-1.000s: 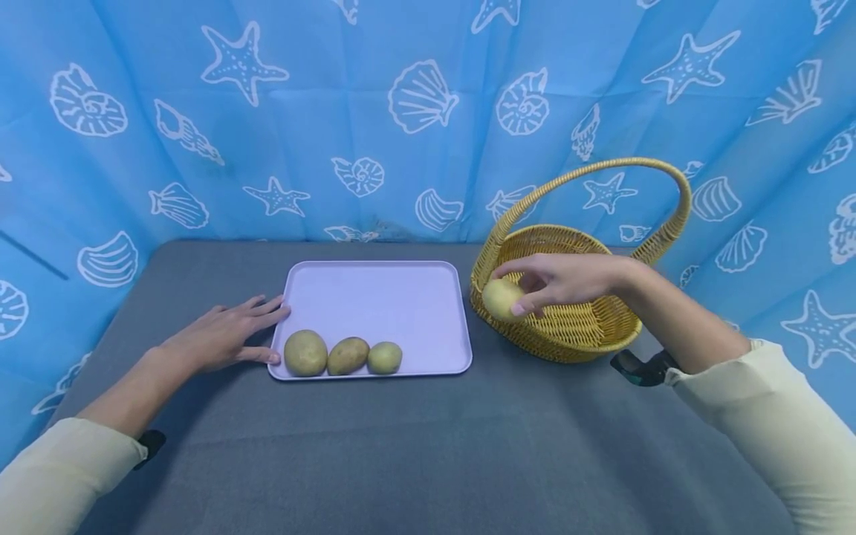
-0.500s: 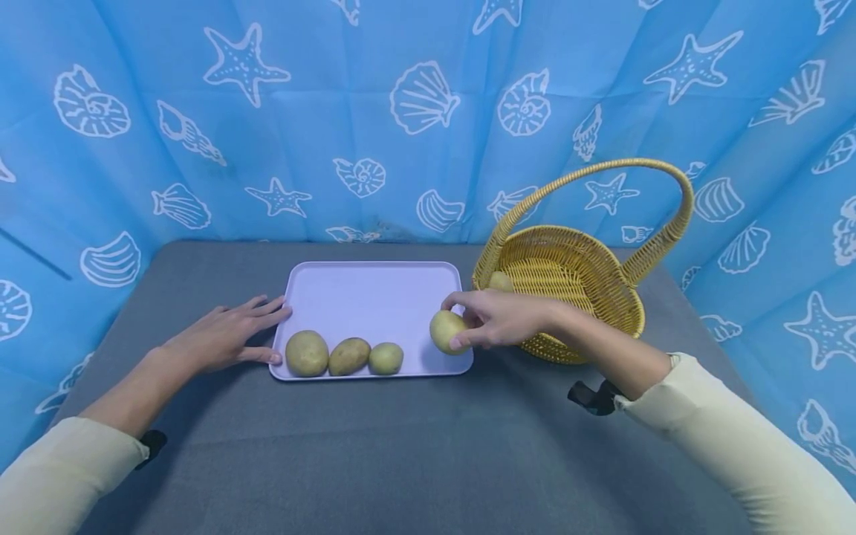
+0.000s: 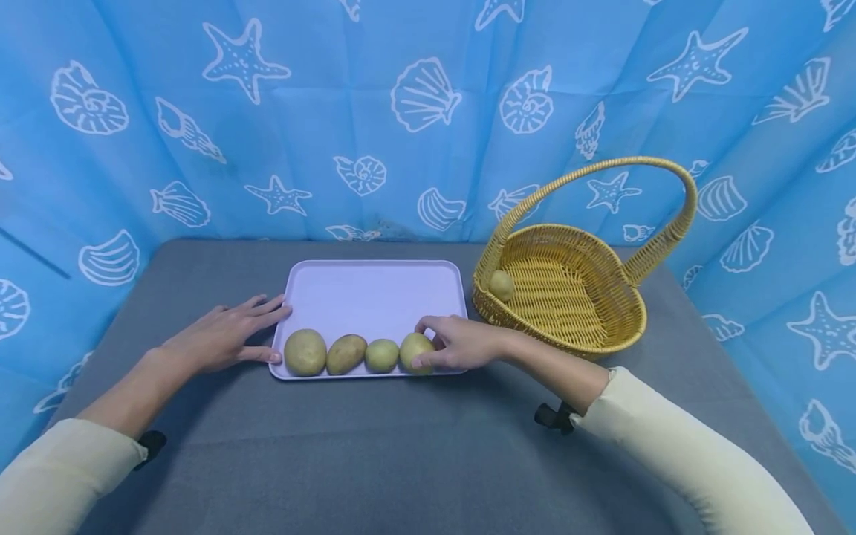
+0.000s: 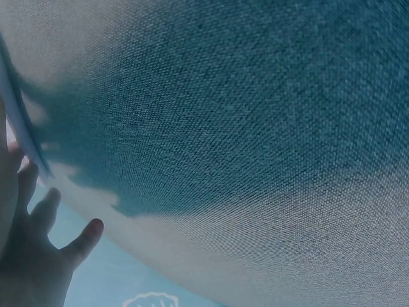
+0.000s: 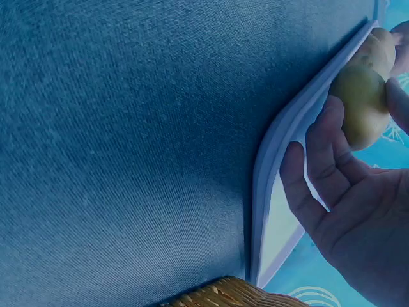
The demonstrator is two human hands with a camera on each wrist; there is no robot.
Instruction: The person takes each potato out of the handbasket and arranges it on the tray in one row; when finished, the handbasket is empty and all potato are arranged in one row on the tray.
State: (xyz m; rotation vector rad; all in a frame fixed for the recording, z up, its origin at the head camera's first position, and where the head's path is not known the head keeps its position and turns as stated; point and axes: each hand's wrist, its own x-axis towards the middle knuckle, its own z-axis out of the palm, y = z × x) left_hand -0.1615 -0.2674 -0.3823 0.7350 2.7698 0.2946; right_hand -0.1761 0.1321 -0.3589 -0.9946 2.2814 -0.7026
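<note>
My right hand (image 3: 467, 344) pinches a potato (image 3: 413, 348) between thumb and fingers, low over the near side of the lilac tray (image 3: 374, 293). That potato is the right end of a row along the tray's near edge. Left of it lie a small potato (image 3: 382, 357), an oblong brown one (image 3: 346, 354) and a large round one (image 3: 305, 353). In the right wrist view the held potato (image 5: 361, 105) partly covers the others. My left hand (image 3: 224, 336) lies with spread fingers at the tray's left rim, its fingertips touching it.
A yellow wicker basket (image 3: 602, 334) with a tall arched handle stands right of the tray. One more potato (image 3: 501, 285) sits inside, by its left wall. Grey cloth (image 3: 374, 461) covers the table, and a blue curtain (image 3: 301, 134) with white shells hangs behind.
My right hand has carried the potato from above the basket leftward and down to the tray, beside the small potato. The left hand has stayed at the rim.
</note>
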